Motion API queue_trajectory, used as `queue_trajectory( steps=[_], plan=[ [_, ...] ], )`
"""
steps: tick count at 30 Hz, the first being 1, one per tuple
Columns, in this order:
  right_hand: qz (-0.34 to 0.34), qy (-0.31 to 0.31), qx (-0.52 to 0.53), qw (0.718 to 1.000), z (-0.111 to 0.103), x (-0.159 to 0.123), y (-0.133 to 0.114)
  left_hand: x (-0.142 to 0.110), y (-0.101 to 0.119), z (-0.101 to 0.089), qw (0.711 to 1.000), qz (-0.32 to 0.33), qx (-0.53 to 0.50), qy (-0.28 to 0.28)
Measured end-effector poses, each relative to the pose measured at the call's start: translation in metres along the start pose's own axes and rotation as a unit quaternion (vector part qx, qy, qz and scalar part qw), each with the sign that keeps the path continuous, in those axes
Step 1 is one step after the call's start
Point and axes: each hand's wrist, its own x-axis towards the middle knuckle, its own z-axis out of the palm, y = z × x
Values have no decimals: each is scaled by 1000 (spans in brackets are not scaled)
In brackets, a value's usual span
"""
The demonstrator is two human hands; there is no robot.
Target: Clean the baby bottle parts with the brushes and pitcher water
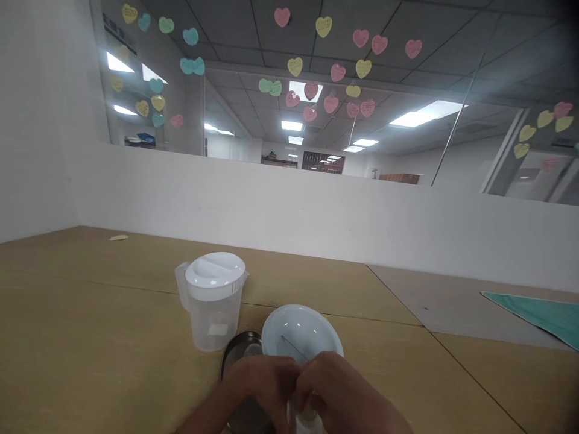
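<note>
- The left hand (271, 386) and right hand (335, 389) meet at the near edge of the bowl, fingers bent and bunched close.
- A clear thing (310, 425) shows just below the fingers, between the hands; its lower part is cut off by the frame, so which way its long axis runs cannot be told.
- Whether either grip is clamped on it, I cannot tell; the fingers hide the contact.
- A thin rod (293, 346) shows against the inside of the bowl (303, 319), its long axis slanting from upper left down toward the right hand, where its lower end is lost to view.
- The dark tray (236, 348) lies left of the bowl, partly behind the left hand and forearm.
- The lidded jug (216, 307) stands upright behind the tray, handle pointing left, spout right.
- A green cloth (543, 313) lies at far right on the surface (113, 349).
</note>
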Motion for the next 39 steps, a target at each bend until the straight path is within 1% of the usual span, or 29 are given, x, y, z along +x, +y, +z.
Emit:
queue_trajectory(
  steps=[4, 7, 11, 14, 17, 18, 20, 23, 25, 28, 30, 31, 36, 39],
  plan=[
    [-19, -29, -5, 999, -2, 3, -4, 6, -8, 6, 1000, 13, 20, -1],
    [-48, -17, 10, 999, -2, 5, -1, 7, -11, 8, 1000, 23, 1, 4],
    [-61, -19, 19, 998, -1, 7, 3, 8, -8, 7, 998, 58, -33, 7],
    [-79, -19, 37, 996, 0, 8, 5, 11, -6, 5, 996, 90, -3, 12],
    [-93, -45, 92, 990, 2, 11, 3, 15, -6, 4, 995, 81, 50, 1],
    [-88, -55, 110, 989, 2, 12, 1, 16, -7, 4, 996, 71, 58, -7],
    [-54, -68, 125, 988, 1, 12, -3, 17, -6, 4, 997, 49, 62, -17],
    [-2, -75, 106, 991, -4, 6, -9, 15, -5, 5, 998, 24, 54, -14],
    [24, -50, 98, 994, -7, -2, -11, 13, -5, 5, 999, 20, 47, -6],
    [68, 33, 102, 992, -8, -15, -10, 11, -3, 3, 998, 37, 40, 10],
    [86, 62, 106, 989, -8, -21, -9, 10, -1, 2, 998, 39, 43, 13],
    [92, 61, 107, 988, -8, -22, -9, 10, 1, 1, 998, 34, 46, 10],
    [123, 2, 71, 990, -8, -18, -15, 9, 5, 0, 997, 4, 79, 6],
    [136, 12, 38, 990, -7, -15, -22, 9, 1, 3, 998, -4, 62, 13]
  ],
)
